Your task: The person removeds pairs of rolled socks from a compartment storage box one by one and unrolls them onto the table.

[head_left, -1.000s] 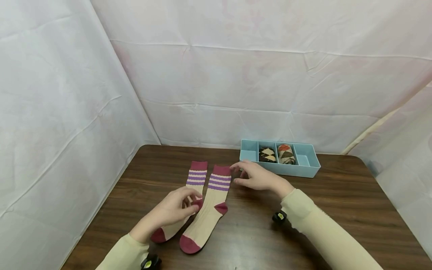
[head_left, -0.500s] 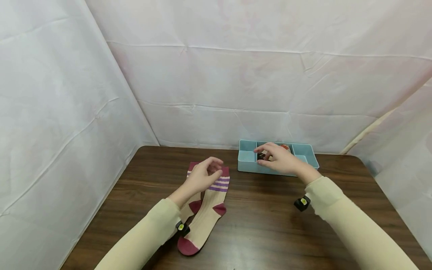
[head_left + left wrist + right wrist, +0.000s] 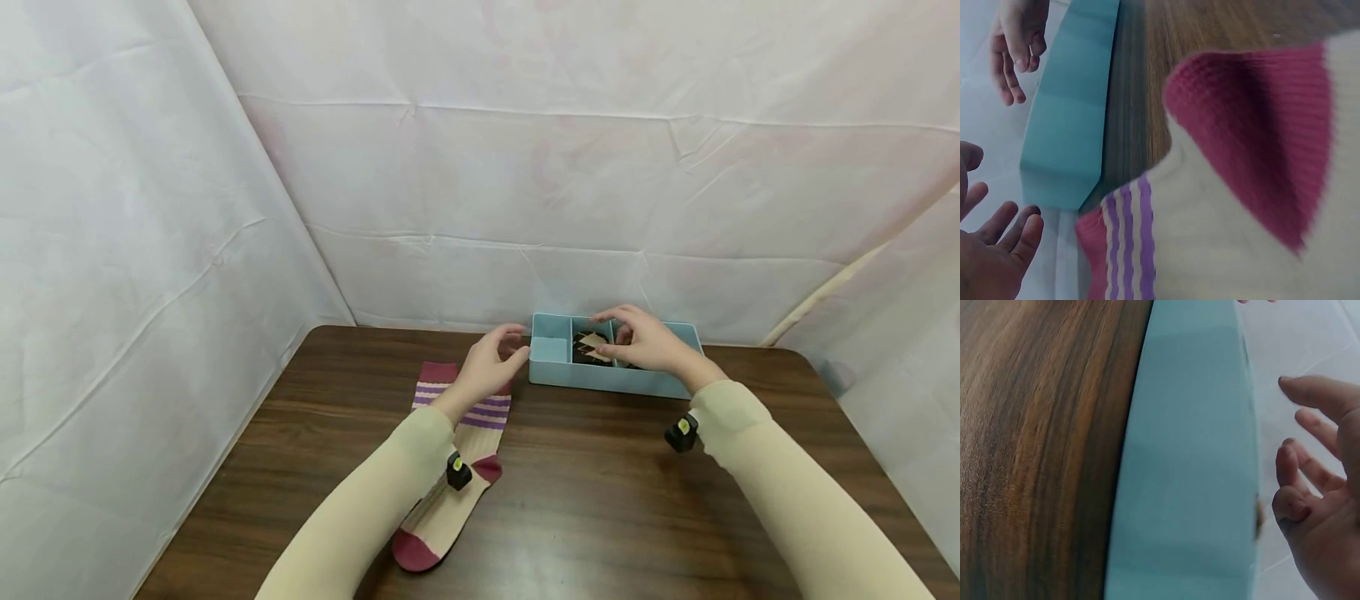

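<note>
Two striped socks (image 3: 483, 421) lie at eight o'clock from the blue tray (image 3: 585, 378), partly hidden by the left sleeve (image 3: 360, 508). Left hand (image 3: 486, 360), by the tray's nine-o'clock end, and right hand (image 3: 649, 342), masking its three-o'clock half, are loose-fingered, grasping nothing.

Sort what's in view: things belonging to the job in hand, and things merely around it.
Likely in the job: blue divided box, dark argyle roll inside it, striped socks.
Likely just surroundings: wooden table, white cloth backdrop, black wrist cameras.

Socks (image 3: 450, 512) on table (image 3: 585, 500), tray (image 3: 573, 377) to their right, cloth (image 3: 480, 175) behind
</note>
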The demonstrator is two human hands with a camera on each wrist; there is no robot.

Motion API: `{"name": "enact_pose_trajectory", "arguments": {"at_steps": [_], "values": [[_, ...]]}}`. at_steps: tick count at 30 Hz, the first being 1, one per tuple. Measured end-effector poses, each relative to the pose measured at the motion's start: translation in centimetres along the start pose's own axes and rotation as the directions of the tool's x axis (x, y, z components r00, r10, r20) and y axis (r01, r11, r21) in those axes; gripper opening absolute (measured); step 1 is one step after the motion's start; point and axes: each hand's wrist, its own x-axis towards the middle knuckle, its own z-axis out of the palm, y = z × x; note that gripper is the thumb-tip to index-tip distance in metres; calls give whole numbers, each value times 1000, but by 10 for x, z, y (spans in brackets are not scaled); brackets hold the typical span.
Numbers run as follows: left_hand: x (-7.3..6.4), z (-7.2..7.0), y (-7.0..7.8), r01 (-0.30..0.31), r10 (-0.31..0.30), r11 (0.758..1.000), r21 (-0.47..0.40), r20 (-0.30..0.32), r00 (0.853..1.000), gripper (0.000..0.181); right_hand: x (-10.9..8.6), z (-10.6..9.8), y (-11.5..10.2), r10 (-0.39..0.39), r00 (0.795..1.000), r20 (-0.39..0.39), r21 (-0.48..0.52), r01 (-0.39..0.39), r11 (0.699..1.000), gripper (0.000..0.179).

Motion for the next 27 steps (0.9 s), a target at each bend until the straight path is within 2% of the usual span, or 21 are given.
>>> {"name": "enact_pose_trajectory", "arguments": {"at_steps": [6, 10, 13, 17, 22, 27], "values": [[13, 19, 1, 6, -6, 1000, 3, 7, 1000, 53, 1, 9, 17, 42, 999, -12, 77, -41, 996, 60], [17, 28, 2, 15, -15, 1000, 27, 1, 1000, 51, -3, 15, 23, 64, 997, -31, 120, -60, 991, 64], [18, 32, 1, 44, -44, 999, 28, 1, 999, 47, -5, 16, 26, 83, 996, -29, 150, -78, 986, 68], [18, 34, -2, 81, -81, 997, 7, 12, 997, 45, -5, 14, 31, 92, 996, -4, 175, -90, 980, 71], [19, 34, -4, 78, -78, 997, 19, 11, 997, 45, -1, 13, 34, 105, 994, 41, 193, -111, 975, 73], [20, 34, -7, 76, -76, 997, 1, 5, 997, 42, 5, 13, 32, 112, 991, 68, 139, -121, 983, 74]]}}
